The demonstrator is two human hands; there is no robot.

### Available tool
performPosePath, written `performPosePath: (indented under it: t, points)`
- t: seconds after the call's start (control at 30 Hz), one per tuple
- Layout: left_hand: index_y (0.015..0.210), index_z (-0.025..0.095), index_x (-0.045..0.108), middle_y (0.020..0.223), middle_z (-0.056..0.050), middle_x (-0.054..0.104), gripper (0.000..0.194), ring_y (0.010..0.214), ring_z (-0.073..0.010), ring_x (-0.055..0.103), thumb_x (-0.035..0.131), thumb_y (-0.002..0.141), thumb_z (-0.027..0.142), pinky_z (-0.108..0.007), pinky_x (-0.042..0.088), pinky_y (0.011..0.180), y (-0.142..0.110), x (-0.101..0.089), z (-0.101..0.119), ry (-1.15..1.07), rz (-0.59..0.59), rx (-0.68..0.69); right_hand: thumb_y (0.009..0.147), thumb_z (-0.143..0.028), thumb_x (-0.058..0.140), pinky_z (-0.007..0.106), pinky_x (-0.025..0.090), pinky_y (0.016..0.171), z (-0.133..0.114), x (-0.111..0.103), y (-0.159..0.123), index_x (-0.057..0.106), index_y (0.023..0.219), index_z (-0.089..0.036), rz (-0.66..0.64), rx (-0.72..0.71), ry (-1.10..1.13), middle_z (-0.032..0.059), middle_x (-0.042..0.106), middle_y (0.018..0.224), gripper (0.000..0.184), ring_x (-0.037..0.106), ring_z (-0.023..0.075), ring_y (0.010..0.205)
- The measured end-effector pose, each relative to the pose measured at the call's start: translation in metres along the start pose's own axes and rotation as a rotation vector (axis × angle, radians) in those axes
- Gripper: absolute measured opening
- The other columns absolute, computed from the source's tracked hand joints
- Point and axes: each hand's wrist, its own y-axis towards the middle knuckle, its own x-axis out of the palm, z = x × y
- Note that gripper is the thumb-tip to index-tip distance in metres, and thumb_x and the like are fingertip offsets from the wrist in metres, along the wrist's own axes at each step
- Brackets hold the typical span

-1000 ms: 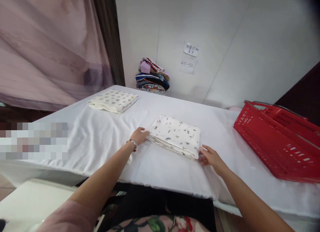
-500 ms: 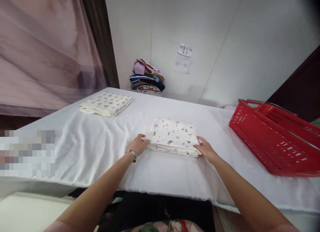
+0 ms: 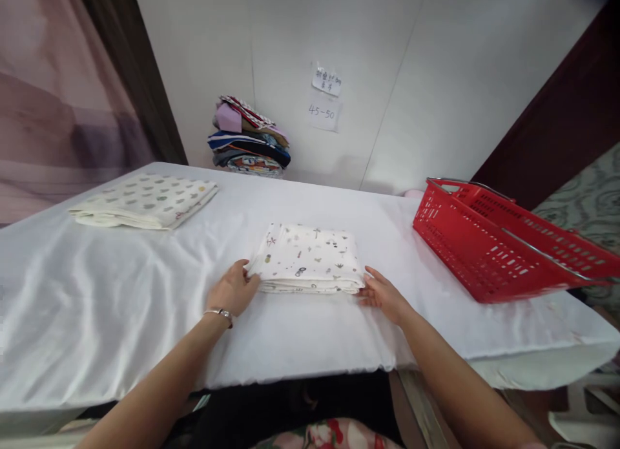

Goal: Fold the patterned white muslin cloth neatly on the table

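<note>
A folded white cloth [image 3: 310, 255] with small printed motifs lies flat in the middle of the table, its layered fold toward me. At its near left corner, my left hand [image 3: 235, 289] pinches the edge between thumb and fingers; a bracelet circles that wrist. My right hand [image 3: 386, 298] takes the near right corner, thumb at the upper edge and fingertips low against the fold. Part of the fingers on both sides is hidden by the hands and fabric. Farther left lies another folded cloth [image 3: 145, 200], cream with grey prints.
A red plastic basket [image 3: 465, 242] with metal handles stands on the right of the white-covered table [image 3: 300, 345]. Behind the table's far edge rises a stack of folded fabrics [image 3: 249, 139] against the wall. Paper notes [image 3: 323, 113] are stuck on the wall. A pink curtain [image 3: 43, 100] hangs at left.
My view has swung to the right, so the basket, stack and cloths appear farther left. Both hands stay at the cloth's near corners; the right fingers look slightly more spread.
</note>
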Motion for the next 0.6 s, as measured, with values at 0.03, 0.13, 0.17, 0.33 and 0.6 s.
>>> performPosePath:
  t: [0.03, 0.13, 0.17, 0.33, 0.6]
  points:
    - [0.123, 0.018, 0.042, 0.113, -0.008, 0.058, 0.050, 0.097, -0.0242, 0.057, 0.041, 0.078, 0.040, -0.036, 0.044, 0.080, 0.001, 0.000, 0.000, 0.005, 0.010, 0.027, 0.075, -0.035, 0.062, 0.030, 0.052, 0.063, 0.001, -0.001, -0.003, 0.022, 0.138, -0.022, -0.025, -0.010, 0.027, 0.0070, 0.065, 0.095, 0.075, 0.063, 0.0182, 0.080]
    - [0.125, 0.018, 0.041, 0.119, -0.009, 0.054, 0.051, 0.098, -0.0224, 0.057, 0.041, 0.078, 0.036, -0.035, 0.044, 0.082, 0.005, 0.001, 0.000, 0.015, 0.024, 0.092, 0.065, -0.023, 0.067, 0.026, 0.049, 0.064, 0.006, 0.000, -0.007, 0.021, 0.138, -0.023, -0.098, -0.094, 0.015, 0.0056, 0.064, 0.100, 0.087, 0.061, 0.0183, 0.089]
    - [0.125, 0.018, 0.041, 0.119, -0.009, 0.054, 0.050, 0.098, -0.0222, 0.057, 0.040, 0.078, 0.035, -0.035, 0.044, 0.082, 0.006, 0.001, 0.001, 0.018, 0.022, 0.100, 0.063, -0.021, 0.067, 0.025, 0.048, 0.061, 0.009, 0.001, -0.007, 0.020, 0.139, -0.023, -0.099, -0.134, -0.019, 0.0050, 0.064, 0.100, 0.089, 0.060, 0.0182, 0.088]
    - [0.124, 0.018, 0.044, 0.120, -0.009, 0.054, 0.048, 0.097, -0.0225, 0.057, 0.039, 0.079, 0.033, -0.035, 0.044, 0.084, 0.006, 0.002, 0.003, 0.022, 0.017, 0.100, 0.066, -0.023, 0.060, 0.025, 0.043, 0.055, 0.021, 0.015, 0.000, 0.020, 0.140, -0.025, 0.074, -0.340, -0.382, 0.0005, 0.064, 0.088, 0.084, 0.056, 0.0148, 0.067]
    - [0.129, 0.020, 0.040, 0.117, -0.009, 0.054, 0.053, 0.106, -0.0243, 0.052, 0.040, 0.077, 0.031, -0.036, 0.042, 0.089, 0.008, 0.005, 0.004, 0.026, 0.003, 0.102, 0.076, -0.023, 0.042, 0.027, 0.041, 0.065, 0.017, 0.014, -0.002, 0.031, 0.135, -0.024, 0.235, -0.478, -0.789, -0.0018, 0.063, 0.078, 0.061, 0.055, 0.0159, 0.068]
